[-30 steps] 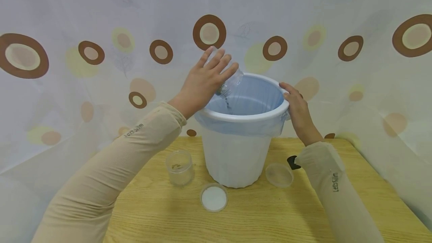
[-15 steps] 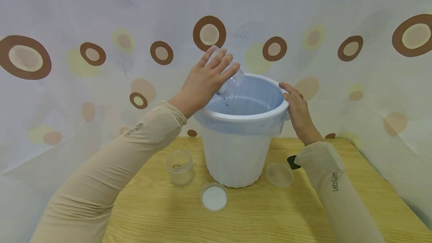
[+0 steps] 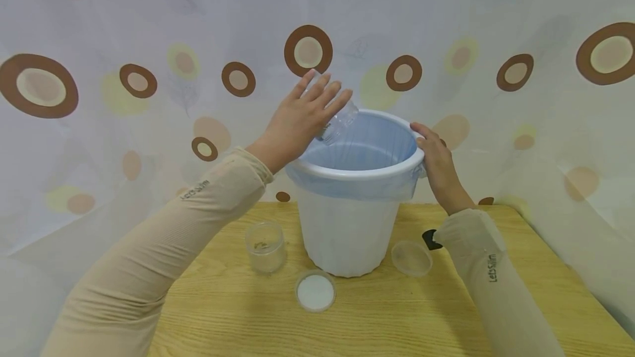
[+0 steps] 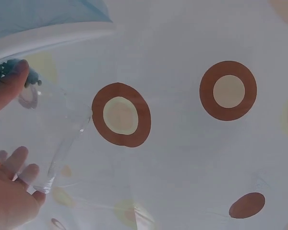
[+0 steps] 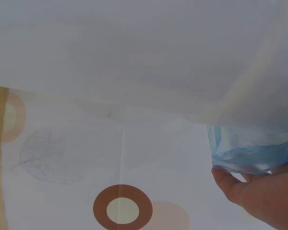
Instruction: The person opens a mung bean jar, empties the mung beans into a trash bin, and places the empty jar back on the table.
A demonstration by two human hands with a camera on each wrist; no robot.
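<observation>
My left hand (image 3: 297, 120) grips a clear plastic jar (image 3: 344, 122), tipped mouth-down over the near left part of a white trash can (image 3: 347, 236). Small dark green beads (image 4: 2, 71) show through the jar wall beside my thumb in the left wrist view. A blue trash bag (image 3: 342, 185) lines the can and folds down over its rim. My right hand (image 3: 439, 164) holds the can's rim on the right side, its fingers around the bag-covered edge in the right wrist view (image 5: 259, 194). The can's bottom is hidden.
On the wooden table (image 3: 238, 318), a clear round container (image 3: 265, 249) with brownish bits stands left of the can. A round lid with a white disc (image 3: 316, 292) lies in front. To the right are a clear lid (image 3: 412, 258) and a small black object (image 3: 430, 239).
Dark beads fell from the jar's mouth in a stream, then in a smaller clump; none are seen falling in the head view now. Both hands stay nearly in place.
</observation>
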